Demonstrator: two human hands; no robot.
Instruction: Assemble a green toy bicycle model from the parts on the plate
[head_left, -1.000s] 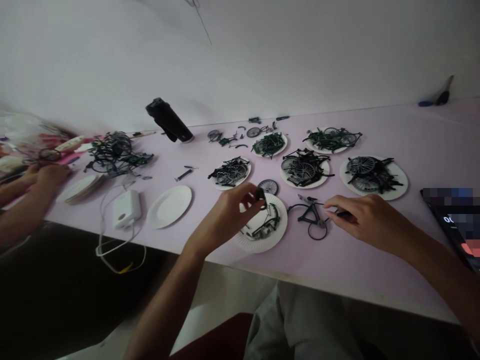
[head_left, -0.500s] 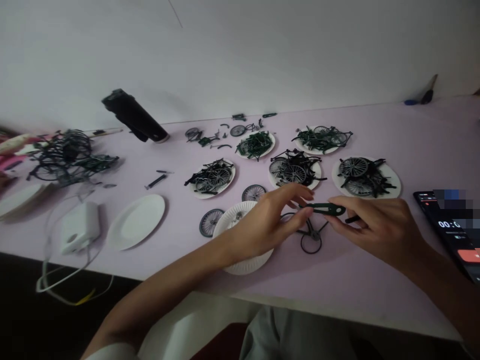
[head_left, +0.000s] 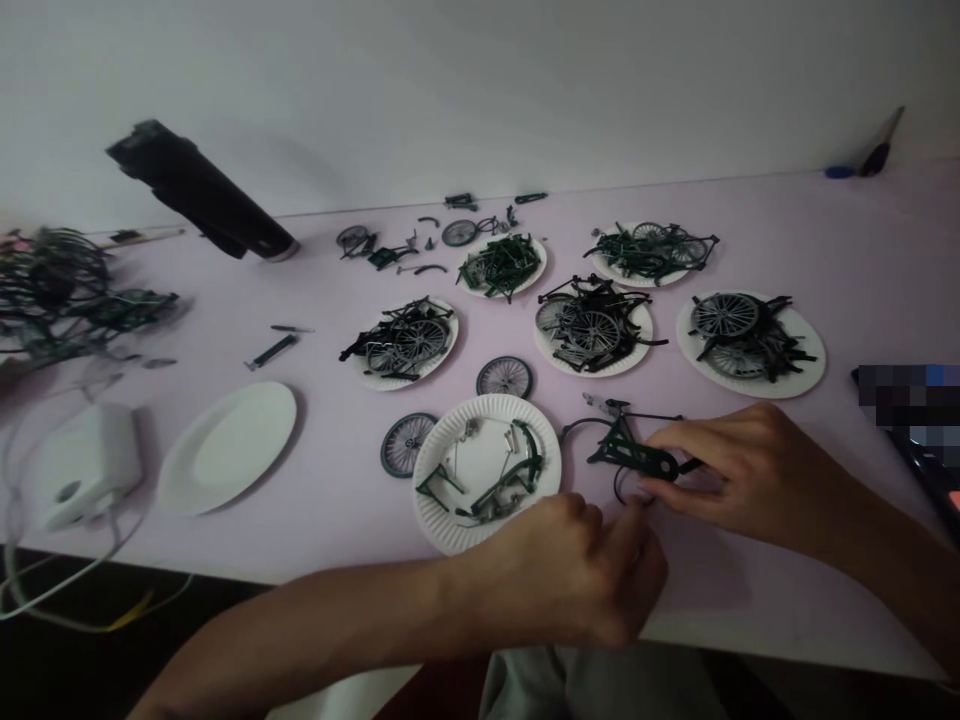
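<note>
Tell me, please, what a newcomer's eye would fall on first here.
Most likely the dark heaps of small bicycle parts on white plates across the middle of the pinkish table. Next might come the black cylinder at the back left, then the right hand pinching a green piece at a small bicycle frame.

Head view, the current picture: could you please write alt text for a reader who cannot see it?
A person's right hand pinches a small green part at a miniature bicycle frame, with the left hand curled close by. Beside them, a paper plate holds loose parts, near two spoked wheels; behind, five plates bear heaps of bicycle parts.
</note>
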